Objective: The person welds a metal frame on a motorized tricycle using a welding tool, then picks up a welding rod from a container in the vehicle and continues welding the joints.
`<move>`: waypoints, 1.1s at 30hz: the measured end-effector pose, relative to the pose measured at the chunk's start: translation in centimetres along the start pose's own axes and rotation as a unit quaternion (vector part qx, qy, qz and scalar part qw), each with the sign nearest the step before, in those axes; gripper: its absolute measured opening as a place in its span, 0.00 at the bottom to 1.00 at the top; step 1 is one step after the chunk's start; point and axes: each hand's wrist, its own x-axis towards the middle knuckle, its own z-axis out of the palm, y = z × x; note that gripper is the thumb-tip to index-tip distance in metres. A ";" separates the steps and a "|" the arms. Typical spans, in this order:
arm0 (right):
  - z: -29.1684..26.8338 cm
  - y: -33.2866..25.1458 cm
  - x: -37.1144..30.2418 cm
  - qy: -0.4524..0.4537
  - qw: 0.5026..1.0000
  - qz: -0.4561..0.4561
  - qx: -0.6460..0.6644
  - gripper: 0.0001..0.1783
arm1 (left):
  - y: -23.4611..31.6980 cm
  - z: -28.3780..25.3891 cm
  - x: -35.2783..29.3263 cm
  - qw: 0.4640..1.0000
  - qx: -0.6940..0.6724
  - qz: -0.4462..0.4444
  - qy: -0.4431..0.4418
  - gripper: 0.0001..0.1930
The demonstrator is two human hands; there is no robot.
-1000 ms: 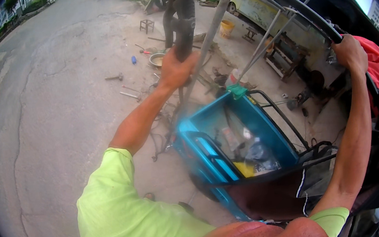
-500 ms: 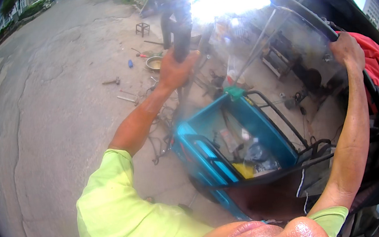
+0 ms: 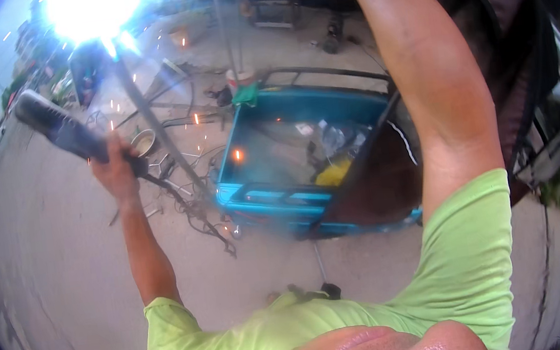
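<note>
My left hand (image 3: 115, 173) is closed round a long dark tool (image 3: 72, 130) with a thick, rounded outer end; its exact kind I cannot make out. Above it glares a dazzling white-blue light (image 3: 95, 9) that hides whatever lies behind it. Orange sparks (image 3: 196, 119) fly below the glare. A slanting metal pole (image 3: 154, 120) runs down from the light, to the right of the hand. My right arm (image 3: 433, 86) reaches up past the top edge, so my right hand is out of the picture.
A blue open cargo box (image 3: 270, 208) with black rails holds plastic bags and a yellow item (image 3: 334, 173). A green cloth or bag (image 3: 246, 96) hangs at its far left corner. Cables (image 3: 210, 229) and a round bowl (image 3: 144, 143) lie on the concrete. Dark fabric (image 3: 507, 28) hangs at right.
The view has shifted; the glare now sits at upper left and sparks show. My left hand appears farther left with the dark tool tilted. My right hand, earlier round a dark bar, has left view.
</note>
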 end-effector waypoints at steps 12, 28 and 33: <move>-1.3 -0.4 -1.7 0.003 1.000 -0.003 0.015 0.20 | 0.5 0.3 -0.3 1.000 0.008 -0.019 0.016 0.09; -0.1 -0.9 -0.1 -0.022 0.999 -0.006 -0.031 0.23 | 0.5 -1.5 -2.2 0.999 0.020 -0.021 0.040 0.14; -0.3 -1.1 0.0 -0.035 0.999 -0.010 -0.040 0.24 | 0.7 -1.3 -2.4 1.000 0.005 -0.017 0.020 0.15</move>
